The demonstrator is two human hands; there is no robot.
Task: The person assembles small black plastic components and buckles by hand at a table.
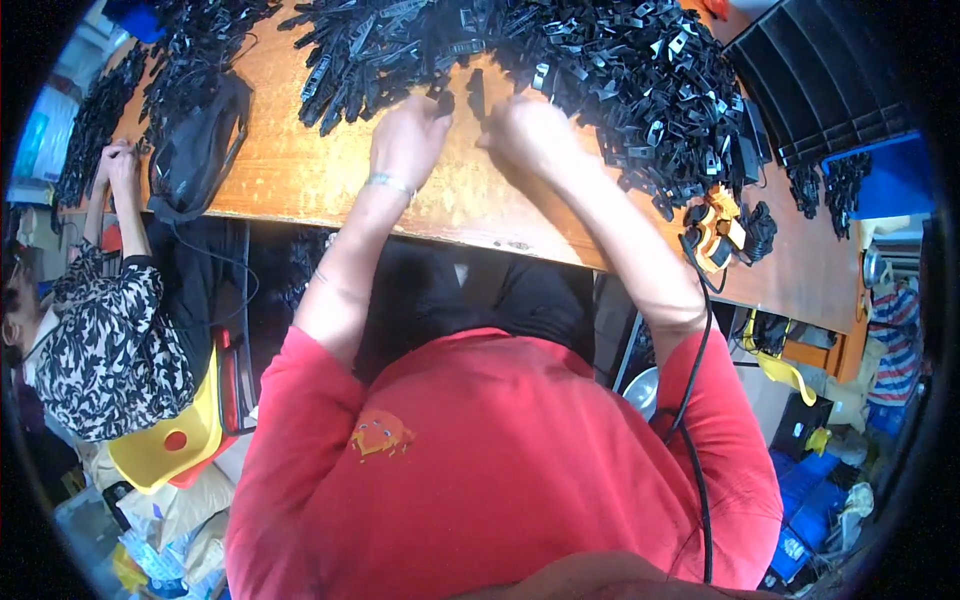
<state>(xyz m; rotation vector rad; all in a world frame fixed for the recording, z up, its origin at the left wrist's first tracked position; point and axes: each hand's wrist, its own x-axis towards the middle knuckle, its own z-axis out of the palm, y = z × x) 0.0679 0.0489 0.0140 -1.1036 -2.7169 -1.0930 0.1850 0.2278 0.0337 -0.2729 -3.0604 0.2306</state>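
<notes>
A big heap of small black plastic clips [600,70] lies along the far side of a brown wooden table [300,175]. My left hand [410,135] pinches one black clip [444,101] at the heap's near edge. My right hand [535,135] holds another black clip [477,95] just beside it. Both hands are close together over the bare wood, fingers curled on their pieces. A thin bracelet [388,182] sits on my left wrist.
A black bag [195,150] lies on the table at the left. A co-worker in a black-and-white patterned top [110,345] sits at the left, hand [120,165] on more clips. Dark trays [820,80] stand at the right. An orange-black device [715,232] with a cable rests near the right edge.
</notes>
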